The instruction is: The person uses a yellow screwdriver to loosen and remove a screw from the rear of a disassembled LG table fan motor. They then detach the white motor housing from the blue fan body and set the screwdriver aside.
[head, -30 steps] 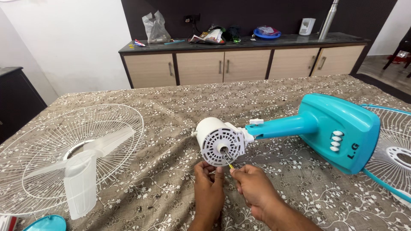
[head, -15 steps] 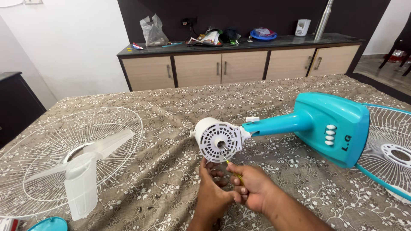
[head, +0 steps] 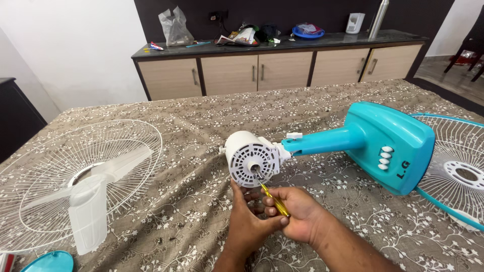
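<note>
— What do you see of the fan?

— The white motor housing (head: 250, 158) lies on its side on the patterned tablecloth (head: 201, 116), its vented face toward me, joined to the teal stand (head: 383, 143).

— And the hands?

— My right hand (head: 295, 214) is closed around a yellow screwdriver (head: 269, 194), tip at the housing's centre. My left hand (head: 247, 216) curls just beneath the housing; I can't tell whether it grips anything.
</note>
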